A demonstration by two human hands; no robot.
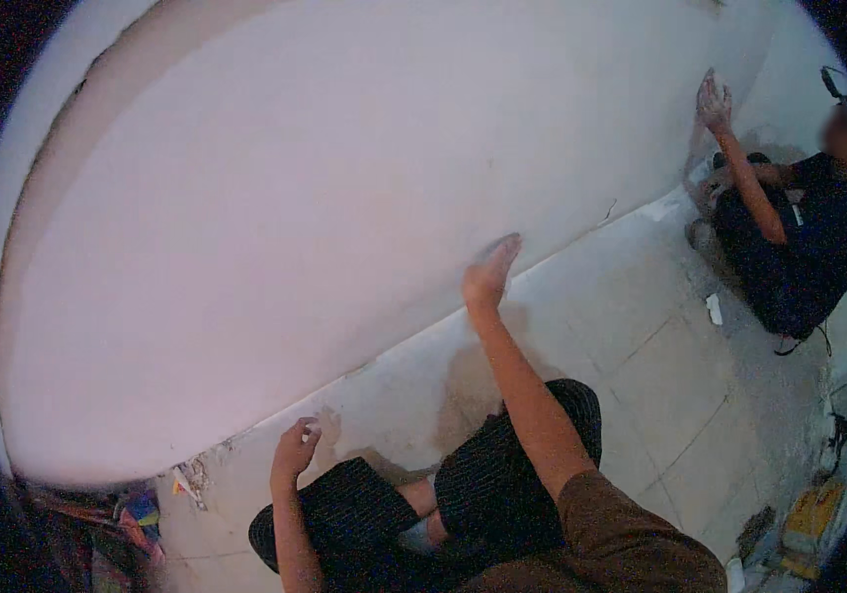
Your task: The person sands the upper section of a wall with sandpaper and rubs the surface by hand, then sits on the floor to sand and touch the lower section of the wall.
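I sit with bent legs on the tiled floor, facing a broad, pale, smooth wall. Low on this wall, close to its bottom edge, my right hand lies with its fingers stretched out together. A dark strip runs along those fingers; whether it is shadow or a thin thing under the palm is unclear. My left hand hovers in front of my left knee, apart from the wall, its fingers loosely curled. A pale spot shows at its fingertips, too small to identify.
At the right a person in dark clothes sits by the wall corner, one dusty hand against the wall. A white scrap lies on the floor near them. Debris and colourful items lie lower left; a yellow bag-like item lower right.
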